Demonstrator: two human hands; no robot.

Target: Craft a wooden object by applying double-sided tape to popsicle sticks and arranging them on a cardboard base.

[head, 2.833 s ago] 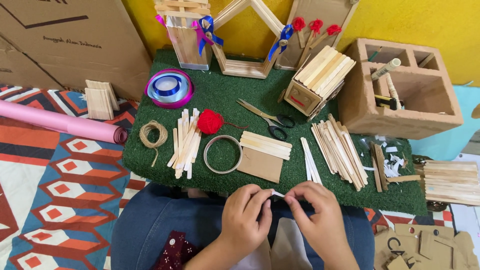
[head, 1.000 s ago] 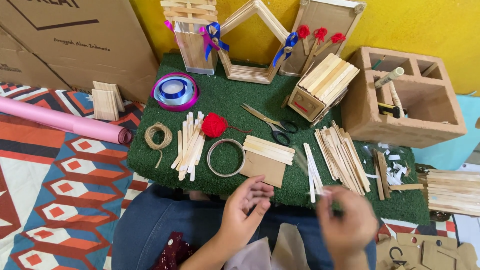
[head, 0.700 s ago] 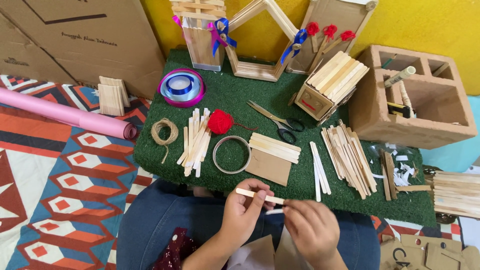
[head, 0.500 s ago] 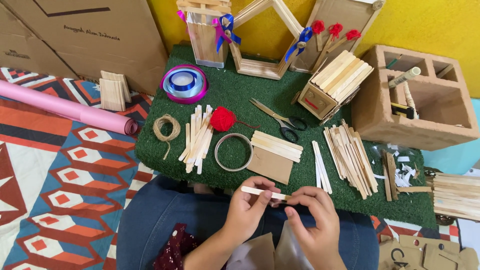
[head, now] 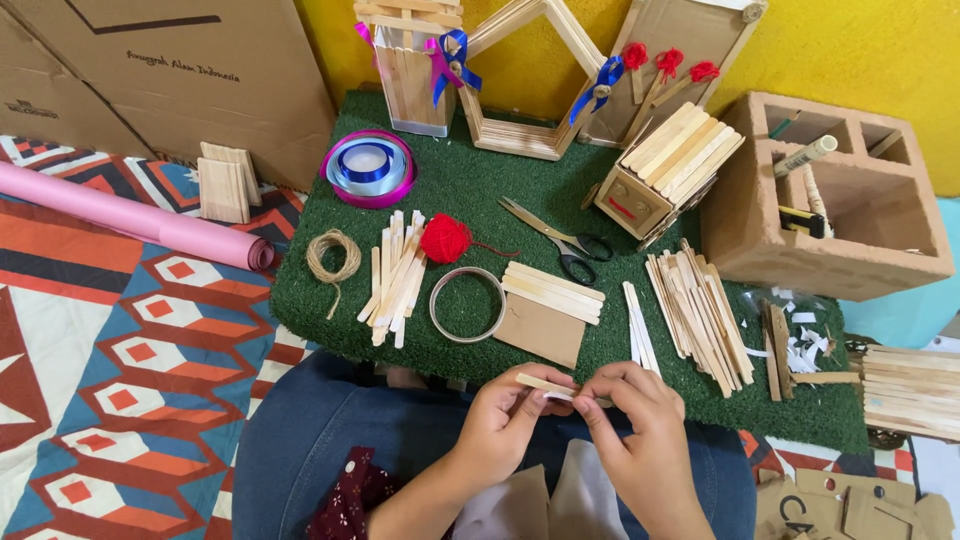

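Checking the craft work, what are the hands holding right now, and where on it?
A thin wooden stick, pinched near its middle by the left hand and right hand.

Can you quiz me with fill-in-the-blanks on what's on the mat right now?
1. Both hands hold a flat wooden ____.
2. The ball of yarn is ____ in colour.
3. The scissors have ____ handles.
4. The paper roll left of the green mat is ____.

Missing words: stick; red; black; pink
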